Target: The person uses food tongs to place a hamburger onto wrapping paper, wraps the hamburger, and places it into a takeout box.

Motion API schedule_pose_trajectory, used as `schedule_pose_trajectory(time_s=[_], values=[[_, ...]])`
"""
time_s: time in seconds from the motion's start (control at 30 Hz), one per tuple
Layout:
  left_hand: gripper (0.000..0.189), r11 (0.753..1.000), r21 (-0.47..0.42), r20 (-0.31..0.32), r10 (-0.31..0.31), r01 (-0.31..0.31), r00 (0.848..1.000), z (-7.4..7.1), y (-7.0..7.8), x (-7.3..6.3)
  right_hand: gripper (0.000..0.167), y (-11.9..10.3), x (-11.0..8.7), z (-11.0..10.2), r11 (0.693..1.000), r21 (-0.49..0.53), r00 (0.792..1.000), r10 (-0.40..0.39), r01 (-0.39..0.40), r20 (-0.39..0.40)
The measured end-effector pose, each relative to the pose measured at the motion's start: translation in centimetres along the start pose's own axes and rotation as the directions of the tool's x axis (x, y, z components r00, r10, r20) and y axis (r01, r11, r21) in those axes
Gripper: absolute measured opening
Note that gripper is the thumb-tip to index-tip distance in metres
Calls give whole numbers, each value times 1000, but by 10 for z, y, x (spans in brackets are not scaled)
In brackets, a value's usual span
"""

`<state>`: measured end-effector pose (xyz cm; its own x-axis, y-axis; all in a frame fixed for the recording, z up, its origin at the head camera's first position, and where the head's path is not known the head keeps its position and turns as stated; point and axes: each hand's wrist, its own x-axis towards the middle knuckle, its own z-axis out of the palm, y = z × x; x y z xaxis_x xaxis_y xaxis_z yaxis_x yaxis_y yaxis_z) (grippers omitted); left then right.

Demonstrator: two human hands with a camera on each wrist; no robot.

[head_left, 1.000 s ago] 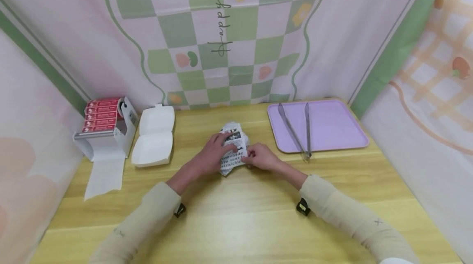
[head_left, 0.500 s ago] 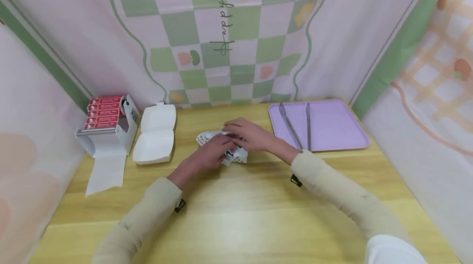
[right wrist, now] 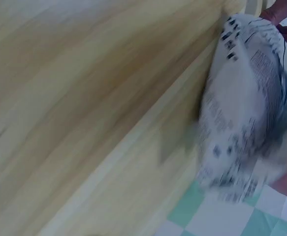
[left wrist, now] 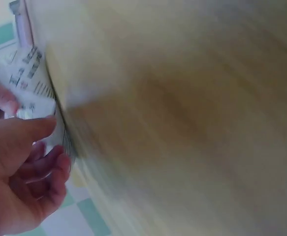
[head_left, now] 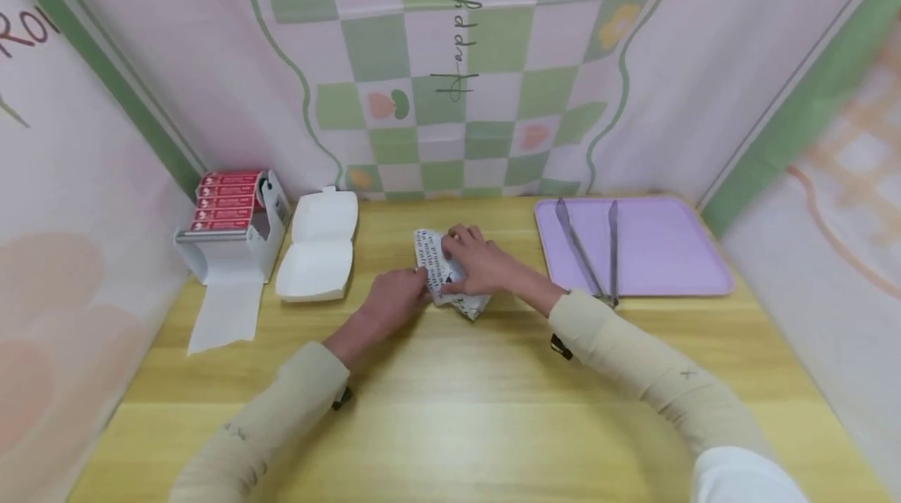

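Observation:
A newsprint-patterned paper wrap (head_left: 431, 262), folded into a small packet, lies in the middle of the wooden table. What it encloses is hidden. My left hand (head_left: 396, 296) pinches the packet's left edge; in the left wrist view its thumb (left wrist: 41, 127) presses on the paper with the fingers curled below. From the right, my right hand (head_left: 482, 264) grips over the top, fingers bent across the far side and thumb on the near side. The right wrist view shows the crumpled paper (right wrist: 244, 103) from the side, slightly blurred.
Left of the hands stands an open white takeaway box (head_left: 315, 268). Farther left is a dispenser (head_left: 232, 225) with red-printed packs and a white sheet (head_left: 225, 317) hanging out. Metal tongs (head_left: 583, 249) lie across a purple tray (head_left: 669, 253) at right. A patterned curtain (head_left: 394, 49) closes the back.
The packet has been turned and folded between both hands. My right hand has moved from its right edge to over its top; my left hand has gone from its top to the left edge.

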<state>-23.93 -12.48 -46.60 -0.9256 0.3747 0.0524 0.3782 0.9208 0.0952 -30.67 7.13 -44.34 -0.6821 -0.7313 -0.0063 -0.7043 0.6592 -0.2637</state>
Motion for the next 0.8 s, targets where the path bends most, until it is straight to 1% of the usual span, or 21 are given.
schedule_pose_trajectory(time_s=[0.07, 0.1, 0.17, 0.2, 0.27, 0.33, 0.4, 0.43, 0.53, 0.6, 0.63, 0.73, 0.8], values=[[17, 999, -48, 34, -22, 24, 999, -6, -6, -6, 57, -2, 2, 5, 1000, -15, 999, 19, -18, 35], [14, 996, -77, 38, -34, 36, 999, -11, -11, -9, 62, -3, 3, 7, 1000, -23, 998, 22, -21, 51], [8, 988, -140, 25, -66, 69, 998, -25, -22, -19, 71, -2, 3, 9, 999, -43, 997, 23, -20, 74], [7, 984, -160, 8, -82, 82, 997, -33, -30, -25, 75, -1, 3, 10, 999, -51, 997, 21, -17, 79], [5, 970, -212, -30, -127, 118, 991, -49, -48, -38, 78, 1, 3, 10, 998, -57, 997, 17, -12, 80], [5, 958, -247, -74, -170, 148, 983, -64, -69, -51, 77, 3, 1, 9, 998, -57, 997, 5, 0, 78], [5, 947, -273, -113, -206, 169, 972, -77, -91, -61, 76, 5, -2, 8, 998, -66, 997, -8, 13, 70], [6, 938, -295, -125, -228, 183, 966, -82, -103, -65, 75, 5, -3, 8, 997, -74, 998, -9, 14, 67], [8, 914, -332, -178, -302, 232, 936, -95, -136, -74, 74, 8, -7, 9, 993, -118, 999, -13, 19, 46], [8, 897, -343, -208, -362, 279, 909, -102, -157, -79, 74, 8, -7, 10, 988, -151, 999, -22, 27, 34], [8, 888, -348, -225, -390, 300, 893, -106, -166, -82, 74, 8, -7, 11, 985, -166, 999, -33, 37, 28], [11, 860, -351, -273, -474, 372, 838, -113, -192, -89, 74, 6, -4, 15, 978, -199, 997, -63, 69, 35], [20, 832, -351, -280, -532, 431, 799, -116, -207, -92, 74, 5, -1, 17, 974, -213, 996, -72, 80, 46]])
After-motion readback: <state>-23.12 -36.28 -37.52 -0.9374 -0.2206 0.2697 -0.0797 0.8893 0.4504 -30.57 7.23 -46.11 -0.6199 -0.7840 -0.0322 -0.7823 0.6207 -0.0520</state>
